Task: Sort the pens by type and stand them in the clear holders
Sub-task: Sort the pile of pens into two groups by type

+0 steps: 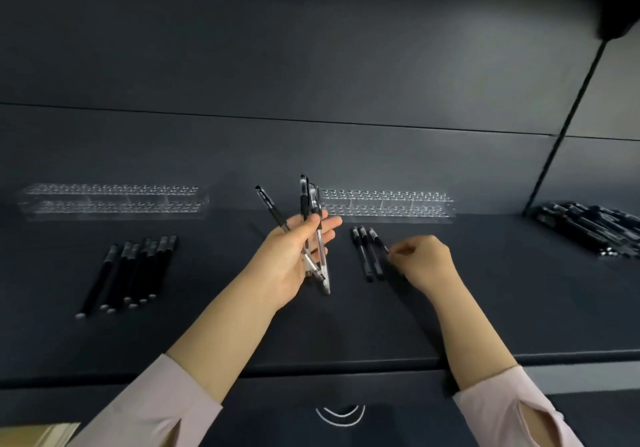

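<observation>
My left hand (294,256) is raised over the middle of the dark table (485,308) and grips a bunch of pens (313,235), some clear-barrelled and some black, fanned upward. My right hand (424,261) is lower, to the right, with its fingertips pinching the rightmost of three black pens (367,252) lying side by side. Several black pens (131,273) lie in a row at the left. Two clear holders stand at the back, one at the left (114,200) and one right of centre (384,202); neither has a pen in it.
A heap of dark pens (588,228) lies at the far right of the table. A dark wall rises behind the holders. The table's front edge (346,367) runs just below my forearms. A pale paper stack (45,434) shows at the bottom left.
</observation>
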Tool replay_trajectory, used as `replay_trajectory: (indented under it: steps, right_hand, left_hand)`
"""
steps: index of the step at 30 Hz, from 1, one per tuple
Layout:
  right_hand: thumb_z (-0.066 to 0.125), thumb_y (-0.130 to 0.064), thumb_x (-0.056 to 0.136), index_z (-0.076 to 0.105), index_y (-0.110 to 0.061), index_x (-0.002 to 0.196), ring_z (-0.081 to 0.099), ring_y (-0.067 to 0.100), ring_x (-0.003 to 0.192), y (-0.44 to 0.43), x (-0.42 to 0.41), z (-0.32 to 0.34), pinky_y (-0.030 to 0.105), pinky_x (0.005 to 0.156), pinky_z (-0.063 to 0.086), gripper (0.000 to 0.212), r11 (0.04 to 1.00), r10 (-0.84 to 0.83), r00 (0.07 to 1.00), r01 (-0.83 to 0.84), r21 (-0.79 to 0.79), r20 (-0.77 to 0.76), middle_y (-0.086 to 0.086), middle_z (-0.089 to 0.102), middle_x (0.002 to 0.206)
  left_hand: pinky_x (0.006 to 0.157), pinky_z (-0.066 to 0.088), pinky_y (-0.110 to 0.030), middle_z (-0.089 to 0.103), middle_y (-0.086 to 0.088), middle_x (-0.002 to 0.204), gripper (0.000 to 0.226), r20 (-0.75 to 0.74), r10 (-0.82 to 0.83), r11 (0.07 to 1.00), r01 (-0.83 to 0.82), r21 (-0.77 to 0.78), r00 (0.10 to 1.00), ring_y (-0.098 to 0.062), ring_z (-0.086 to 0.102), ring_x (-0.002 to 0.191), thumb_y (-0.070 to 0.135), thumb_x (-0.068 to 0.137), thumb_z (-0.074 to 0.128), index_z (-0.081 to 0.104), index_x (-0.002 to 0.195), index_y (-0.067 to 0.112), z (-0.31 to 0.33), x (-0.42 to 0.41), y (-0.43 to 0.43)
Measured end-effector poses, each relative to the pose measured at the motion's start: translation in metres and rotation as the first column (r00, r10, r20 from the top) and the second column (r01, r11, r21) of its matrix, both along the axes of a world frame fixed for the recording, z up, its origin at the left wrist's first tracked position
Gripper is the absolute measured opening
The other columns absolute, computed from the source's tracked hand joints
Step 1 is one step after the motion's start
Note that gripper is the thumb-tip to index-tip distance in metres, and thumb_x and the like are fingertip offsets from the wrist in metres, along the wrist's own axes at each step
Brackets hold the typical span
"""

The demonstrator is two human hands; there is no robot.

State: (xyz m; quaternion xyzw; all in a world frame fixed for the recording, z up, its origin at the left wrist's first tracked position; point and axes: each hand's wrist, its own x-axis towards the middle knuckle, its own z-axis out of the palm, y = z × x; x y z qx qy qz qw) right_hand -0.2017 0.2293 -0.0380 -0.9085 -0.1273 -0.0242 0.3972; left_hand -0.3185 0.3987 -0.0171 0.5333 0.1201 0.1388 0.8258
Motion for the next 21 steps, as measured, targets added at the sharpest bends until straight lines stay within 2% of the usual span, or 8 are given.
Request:
replay_trajectory:
  steps: [3,5,7,10,13,16,18,21]
  right_hand:
    - [0.066,-0.018,0.087,0.076,-0.009,0.084,0.063,0.016,0.074,-0.004,0.010,-0.001,0.018,0.065,0.047,0.013,0.996,0.081,0.997,-0.081,-0.046,-0.003,0.008,0.073,0.083]
    - [0.065,-0.025,0.088,0.074,-0.010,0.076,0.057,0.006,0.061,-0.006,0.011,0.000,0.009,0.052,0.038,0.021,0.994,0.110,0.991,-0.107,-0.037,0.074,0.002,0.071,0.073]
    - [0.066,-0.030,0.089,0.071,-0.016,0.071,0.054,-0.001,0.056,-0.008,0.008,0.002,0.006,0.051,0.037,0.023,0.981,0.167,0.978,-0.177,0.077,0.127,-0.007,0.066,0.064]
    - [0.070,-0.027,0.086,0.075,-0.017,0.079,0.056,0.000,0.060,-0.004,-0.002,0.005,0.012,0.058,0.045,0.013,0.836,0.463,0.880,-0.394,0.382,-0.106,-0.002,0.070,0.073]
    - [0.071,-0.014,0.085,0.074,-0.011,0.084,0.058,0.004,0.064,-0.003,-0.005,0.006,0.015,0.059,0.048,0.005,0.740,0.606,0.769,-0.448,0.502,-0.206,0.000,0.071,0.076]
    - [0.072,-0.011,0.084,0.072,-0.013,0.080,0.058,0.007,0.061,-0.008,0.003,0.005,0.019,0.059,0.050,0.004,0.774,0.509,0.841,-0.354,0.525,-0.183,0.002,0.069,0.072]
    - [0.073,-0.016,0.083,0.069,-0.015,0.086,0.062,0.014,0.068,-0.016,0.015,0.003,0.028,0.069,0.055,0.005,0.869,0.320,0.935,-0.227,0.440,-0.150,0.002,0.068,0.075]
    - [0.074,-0.020,0.082,0.065,-0.019,0.096,0.065,0.020,0.088,-0.029,0.030,-0.001,0.038,0.085,0.055,0.017,0.957,0.166,0.979,-0.131,0.259,-0.117,0.001,0.068,0.093]
  left_hand:
    - [0.099,0.046,-0.034,0.071,-0.003,0.118,0.020,-0.017,0.037,0.999,-0.036,0.025,0.999,-0.021,0.061,0.115,0.015,0.103,0.047,0.067,0.107,0.015,-0.001,0.014,-0.019]
    - [0.091,0.049,-0.032,0.070,-0.004,0.118,0.020,-0.024,0.058,0.998,-0.058,0.026,0.998,-0.020,0.062,0.114,0.015,0.103,0.048,0.067,0.106,0.015,-0.001,0.021,-0.029]
    - [0.082,0.050,-0.028,0.071,-0.003,0.117,0.020,-0.020,0.071,0.997,-0.070,0.025,0.997,-0.015,0.065,0.109,0.015,0.103,0.048,0.067,0.108,0.016,-0.002,0.027,-0.036]
    - [0.081,0.052,-0.028,0.072,-0.001,0.113,0.019,0.001,0.074,0.997,-0.074,0.006,0.997,-0.012,0.067,0.100,0.015,0.102,0.048,0.066,0.106,0.016,-0.003,0.033,-0.044]
    - [0.077,0.056,-0.027,0.073,0.000,0.112,0.017,0.000,0.066,0.998,-0.066,-0.018,0.998,-0.011,0.069,0.098,0.015,0.102,0.048,0.065,0.103,0.016,-0.003,0.039,-0.049]
    - [0.089,0.051,-0.032,0.072,-0.004,0.117,0.015,-0.037,0.071,0.997,-0.071,0.008,0.997,-0.015,0.065,0.109,0.018,0.103,0.048,0.062,0.102,0.013,-0.006,0.047,-0.048]
    - [0.087,0.050,-0.029,0.071,-0.003,0.115,0.013,-0.084,0.104,0.993,-0.099,0.063,0.991,-0.016,0.064,0.108,0.020,0.104,0.046,0.057,0.105,0.014,-0.009,0.052,-0.045]
    - [0.076,0.048,-0.022,0.071,0.001,0.101,0.019,-0.171,0.207,0.966,-0.173,0.193,0.963,-0.010,0.063,0.092,0.024,0.103,0.047,0.061,0.094,0.015,-0.014,0.056,-0.040]
